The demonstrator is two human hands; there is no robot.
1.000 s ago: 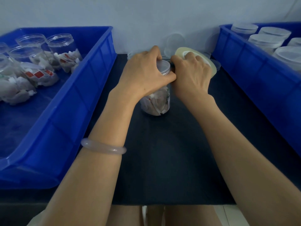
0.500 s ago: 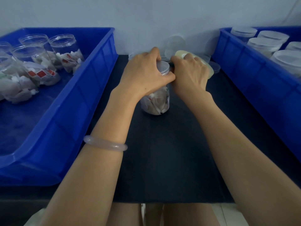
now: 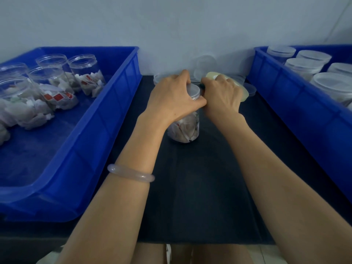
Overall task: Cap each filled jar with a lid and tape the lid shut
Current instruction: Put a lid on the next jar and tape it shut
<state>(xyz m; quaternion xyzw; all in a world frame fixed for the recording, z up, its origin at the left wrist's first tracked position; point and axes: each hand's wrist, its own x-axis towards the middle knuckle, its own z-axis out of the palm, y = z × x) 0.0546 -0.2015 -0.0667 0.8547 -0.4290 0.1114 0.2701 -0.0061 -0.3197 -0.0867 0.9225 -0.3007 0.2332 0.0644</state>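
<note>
At the middle of the mat (image 3: 190, 187), the jar (image 3: 185, 130) is standing upright between the two bins, and I'm gripping its top with the left hand (image 3: 171, 100): fingers curling over the lid (image 3: 193, 90), thumb wrapping round the front of the rim, nothing slack. The right hand (image 3: 222, 94) is pressing in against the jar's right side, fingers curled round the tape roll (image 3: 244, 94), which is poking out pale behind the knuckles.

Compared with a second ago, the roll is tipping over. Its open ring was facing me, and now only its edge is showing round the hand, while the left hand is barely shifting. I'm reading that as tape being drawn round the seam between lid and jar, so the cap is on and the sealing is under way. The strip itself is too clear for me to be making out.

The left bin (image 3: 85, 149) is holding filled open jars (image 3: 83, 73), the right bin (image 3: 285, 111) is holding capped jars (image 3: 304, 67), and spare lids (image 3: 205, 63) are leaning at the wall.
</note>
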